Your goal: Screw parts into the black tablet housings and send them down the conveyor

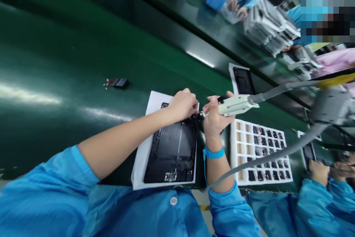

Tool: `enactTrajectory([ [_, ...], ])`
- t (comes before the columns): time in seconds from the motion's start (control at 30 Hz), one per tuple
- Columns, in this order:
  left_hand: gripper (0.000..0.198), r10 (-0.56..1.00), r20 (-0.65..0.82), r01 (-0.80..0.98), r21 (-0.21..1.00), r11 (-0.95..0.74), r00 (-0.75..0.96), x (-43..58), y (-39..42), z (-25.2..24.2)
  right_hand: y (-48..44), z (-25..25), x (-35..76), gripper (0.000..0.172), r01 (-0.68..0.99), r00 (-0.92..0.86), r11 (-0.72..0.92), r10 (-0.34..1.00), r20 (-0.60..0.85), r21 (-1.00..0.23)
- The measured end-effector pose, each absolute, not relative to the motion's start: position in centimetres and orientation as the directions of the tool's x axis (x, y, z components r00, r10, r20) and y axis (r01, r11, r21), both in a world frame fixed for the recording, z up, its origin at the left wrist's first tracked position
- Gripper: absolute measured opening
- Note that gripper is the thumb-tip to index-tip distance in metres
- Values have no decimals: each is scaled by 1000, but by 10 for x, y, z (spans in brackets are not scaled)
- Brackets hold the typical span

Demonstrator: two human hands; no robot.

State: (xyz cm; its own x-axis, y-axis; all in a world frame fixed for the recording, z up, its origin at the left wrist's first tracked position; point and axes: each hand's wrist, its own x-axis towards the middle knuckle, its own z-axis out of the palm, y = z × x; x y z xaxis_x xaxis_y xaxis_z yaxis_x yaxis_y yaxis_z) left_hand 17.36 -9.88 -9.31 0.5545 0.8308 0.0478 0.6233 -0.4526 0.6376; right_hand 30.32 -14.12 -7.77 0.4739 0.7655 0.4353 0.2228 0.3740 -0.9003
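An opened black tablet point(174, 152) with bare inner parts lies on a white foam sheet point(140, 163) in front of me. My left hand point(184, 105) is closed at the tablet's far right corner, its fingertips pinched together. Whatever sits between them is too small or hidden to make out. My right hand point(217, 118) is wrapped round a pale green handheld tool point(235, 105), which has a dark tip and a thick grey hose point(288, 87). That tip points left toward my left fingertips, at the tablet's edge. A blue band circles my right wrist.
Right of the tablet stands a white compartment tray point(234, 155) of small black wired parts. Two joined black parts with wires point(118, 83) lie to the left. Another tablet point(244, 80) lies farther back. Co-workers' hands point(318, 172) are at the right and across the bench.
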Motion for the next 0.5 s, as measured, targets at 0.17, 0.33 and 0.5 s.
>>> enactTrajectory([
  [0.17,10,814,78,635,585,-505,575,166,-96,-100,-142,-83,296,59,69,526,259,811,255,-963],
  [0.33,18,751,138,594,528,-607,645,159,-92,-111,-133,-92,289,49,25,482,198,856,186,-980],
  [0.5,33,773,238,565,563,-603,589,109,-113,-128,-141,-74,298,32,28,409,234,884,225,-972],
])
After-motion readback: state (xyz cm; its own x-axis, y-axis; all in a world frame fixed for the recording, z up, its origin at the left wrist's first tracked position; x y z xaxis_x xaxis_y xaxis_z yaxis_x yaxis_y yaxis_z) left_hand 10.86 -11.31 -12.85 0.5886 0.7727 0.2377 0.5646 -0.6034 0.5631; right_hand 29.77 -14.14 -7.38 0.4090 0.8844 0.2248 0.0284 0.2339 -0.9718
